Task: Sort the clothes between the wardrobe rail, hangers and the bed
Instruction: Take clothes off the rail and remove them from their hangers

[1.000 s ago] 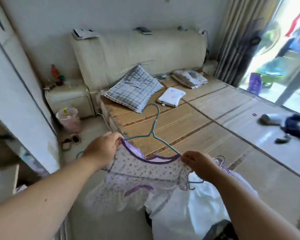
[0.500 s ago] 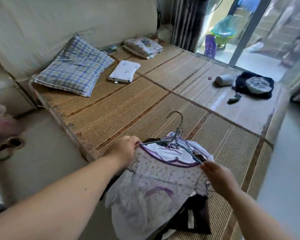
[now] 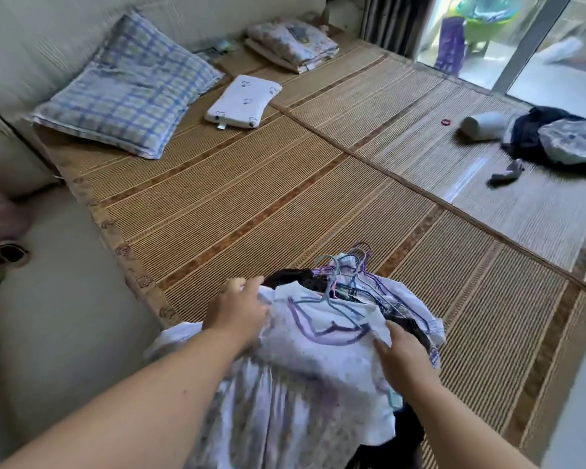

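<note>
A white garment with purple trim (image 3: 322, 353) lies on top of a pile of clothes at the near edge of the bed's straw mat (image 3: 251, 204). Its teal hanger (image 3: 332, 292) is still in the neckline, tangled among several other wire hangers (image 3: 359, 265). My left hand (image 3: 237, 309) rests on the garment's left shoulder, fingers curled over the cloth. My right hand (image 3: 400, 353) presses on its right side. Dark clothing (image 3: 298, 279) shows beneath the pile.
A checked pillow (image 3: 129, 86), a small white pillow (image 3: 244, 101) and folded bedding (image 3: 291, 45) lie at the head of the bed. Dark clothes (image 3: 555, 143), a white roll (image 3: 482, 125) and a grey sock (image 3: 508, 172) sit at the right. Floor lies to the left.
The garment on its hanger came down from the air onto the pile on the bed. Both hands followed it down, and the view turned right and dipped.
</note>
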